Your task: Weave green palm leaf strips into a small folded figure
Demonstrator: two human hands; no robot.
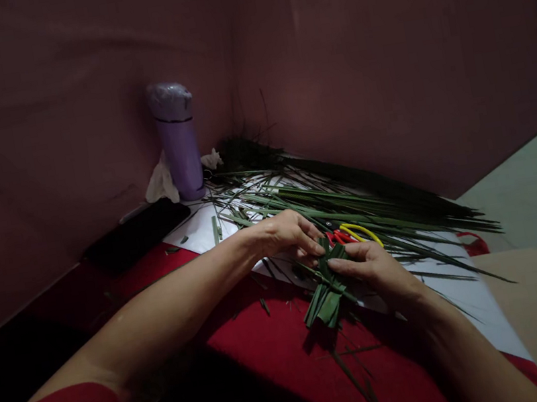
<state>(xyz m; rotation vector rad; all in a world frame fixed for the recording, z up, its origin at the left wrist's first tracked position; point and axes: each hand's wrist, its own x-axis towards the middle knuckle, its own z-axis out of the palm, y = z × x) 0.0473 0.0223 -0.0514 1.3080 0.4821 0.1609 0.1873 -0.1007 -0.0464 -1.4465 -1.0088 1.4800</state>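
Between my hands is a woven piece of green leaf strips (328, 297), its folded ends fanning out below my fingers. My left hand (295, 234) pinches its upper left side, thumb and fingertips closed on the leaf. From the right, my right hand (373, 266) grips the upper part with the thumb laid along it. Just behind the piece lie scissors with red and yellow handles (361, 234), partly covered by my hands and the leaves. Long green leaf blades (351, 205) spread over the white sheet beyond.
A purple bottle (180, 150) with a plastic-wrapped top stands at the back near the wall. Left of it lies a dark flat object (136, 235). White paper (495, 314) covers part of the red cloth (267, 357), where leaf scraps are scattered. Walls enclose the back corner.
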